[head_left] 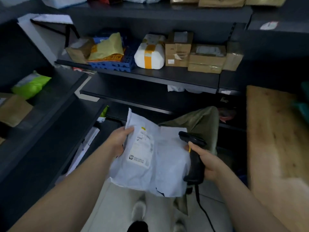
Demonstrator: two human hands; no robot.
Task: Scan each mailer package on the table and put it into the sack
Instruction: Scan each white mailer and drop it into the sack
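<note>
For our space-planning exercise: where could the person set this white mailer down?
The wooden table, right of the scanner, is mostly bare. So is the dark shelf strip before the boxes. Behind it, crate, parcel and boxes stand packed together.

A: What does the left grip point(120, 139) hold?
B: It pinches the upper left edge of a white mailer point(160, 164), with the thumb on top, just beside the printed label point(143, 146).
A: And the right grip point(209, 163)?
B: It is curled round the handle of a black scanner point(194, 158). The scanner's head is over the mailer's right side. On the right is a wooden tabletop point(275, 139).
</note>
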